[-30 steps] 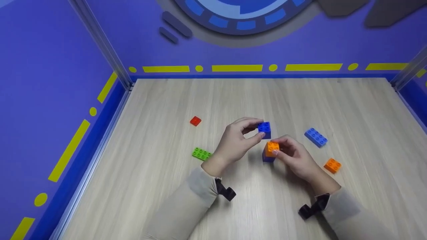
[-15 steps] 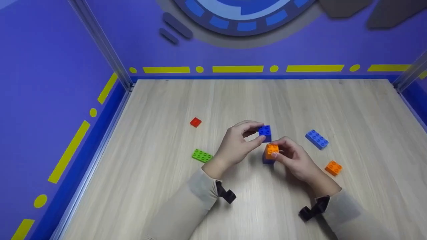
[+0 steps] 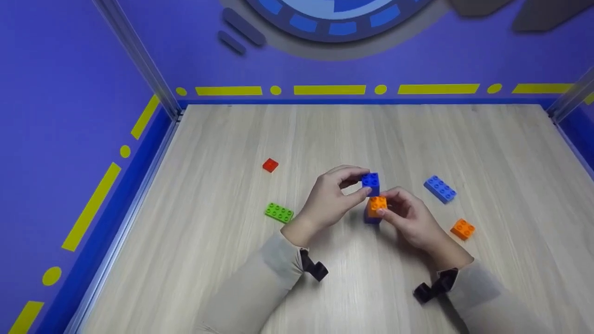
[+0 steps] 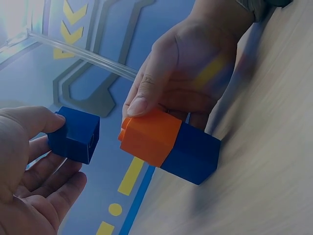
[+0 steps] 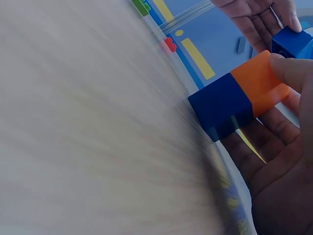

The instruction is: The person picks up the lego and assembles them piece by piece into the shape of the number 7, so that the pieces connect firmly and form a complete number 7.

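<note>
My left hand [image 3: 332, 199] pinches a dark blue building block [image 3: 370, 184] between thumb and fingers, its studs facing up. Just below and nearer to me, my right hand [image 3: 413, 220] grips an orange block [image 3: 377, 205] that sits on top of another dark blue block [image 3: 372, 220]. In the left wrist view a gap shows between the held blue block [image 4: 76, 134] and the studs of the orange block [image 4: 149, 137]. The right wrist view shows the orange block [image 5: 259, 81] joined to its dark blue partner [image 5: 222, 107], close over the table.
A small red block [image 3: 270, 165] and a long green block [image 3: 279, 213] lie left of the hands on the wooden table [image 3: 222, 139]. To the right are a light blue long block [image 3: 440, 189] and an orange block [image 3: 462, 229]. Blue panels [image 3: 69, 93] border the table.
The left hand has brought its blue block slightly right and closer to the orange block. The right hand and its stack have hardly moved; the head view has shifted a little.
</note>
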### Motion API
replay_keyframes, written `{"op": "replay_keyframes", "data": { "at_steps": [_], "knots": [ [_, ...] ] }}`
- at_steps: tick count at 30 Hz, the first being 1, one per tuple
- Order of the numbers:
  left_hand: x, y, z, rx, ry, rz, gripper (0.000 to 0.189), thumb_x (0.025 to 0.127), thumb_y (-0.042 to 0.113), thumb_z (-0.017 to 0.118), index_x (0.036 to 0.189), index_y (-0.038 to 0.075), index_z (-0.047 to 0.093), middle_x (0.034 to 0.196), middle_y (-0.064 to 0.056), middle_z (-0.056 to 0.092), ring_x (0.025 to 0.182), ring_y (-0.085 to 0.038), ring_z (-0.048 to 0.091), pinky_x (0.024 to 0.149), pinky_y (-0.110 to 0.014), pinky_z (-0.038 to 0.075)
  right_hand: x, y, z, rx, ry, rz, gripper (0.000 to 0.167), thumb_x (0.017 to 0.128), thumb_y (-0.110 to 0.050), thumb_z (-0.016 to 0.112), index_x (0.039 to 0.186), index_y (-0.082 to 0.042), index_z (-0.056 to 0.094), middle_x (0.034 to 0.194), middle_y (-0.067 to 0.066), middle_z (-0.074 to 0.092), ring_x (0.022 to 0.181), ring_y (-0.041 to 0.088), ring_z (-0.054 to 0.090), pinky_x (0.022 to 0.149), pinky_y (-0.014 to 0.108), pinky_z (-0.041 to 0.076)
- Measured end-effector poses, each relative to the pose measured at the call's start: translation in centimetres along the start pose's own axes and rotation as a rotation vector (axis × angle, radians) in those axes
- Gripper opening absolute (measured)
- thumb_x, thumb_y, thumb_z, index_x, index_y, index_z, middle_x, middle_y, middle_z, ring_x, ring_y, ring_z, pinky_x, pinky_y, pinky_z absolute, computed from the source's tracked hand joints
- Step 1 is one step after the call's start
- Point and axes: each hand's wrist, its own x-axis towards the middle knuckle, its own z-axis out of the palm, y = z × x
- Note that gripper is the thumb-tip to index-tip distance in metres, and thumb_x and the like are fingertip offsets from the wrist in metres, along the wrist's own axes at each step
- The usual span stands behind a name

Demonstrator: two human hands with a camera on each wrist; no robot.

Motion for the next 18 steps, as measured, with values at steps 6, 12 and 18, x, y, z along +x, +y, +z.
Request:
{"op": "replay_keyframes", "data": {
  "at_steps": [6, 12, 18],
  "knots": [
    [-0.2, 0.0, 0.3, 0.008, -0.013, -0.003, 0.038, 0.105, 0.013, 0.081, 0.142, 0.003, 0.075, 0.142, -0.012, 0.077, 0.131, -0.020, 0.075, 0.116, -0.024, 0.057, -0.1, 0.0, -0.1, -0.003, 0.010, 0.020, 0.027, 0.107, 0.001, 0.074, 0.132, 0.007, 0.066, 0.120, -0.006, 0.079, 0.109, 0.012, 0.076, 0.097, 0.020, 0.062],
    [-0.1, 0.0, 0.7, 0.016, -0.034, -0.003, 0.038, 0.105, 0.013, 0.081, 0.142, 0.004, 0.076, 0.141, -0.011, 0.077, 0.131, -0.018, 0.075, 0.116, -0.023, 0.056, 0.1, 0.1, -0.2, 0.051, 0.007, -0.023, 0.026, 0.104, 0.010, 0.072, 0.129, 0.013, 0.066, 0.119, -0.006, 0.082, 0.106, 0.009, 0.079, 0.095, 0.020, 0.063],
    [-0.3, 0.0, 1.3, 0.030, -0.061, -0.002, 0.036, 0.105, 0.014, 0.081, 0.141, 0.006, 0.077, 0.139, -0.008, 0.078, 0.133, -0.016, 0.074, 0.116, -0.023, 0.056, 0.1, 0.4, -0.2, 0.108, -0.018, -0.047, 0.024, 0.103, 0.013, 0.070, 0.127, 0.015, 0.066, 0.118, -0.005, 0.083, 0.106, 0.009, 0.079, 0.096, 0.021, 0.063]
  ]
}}
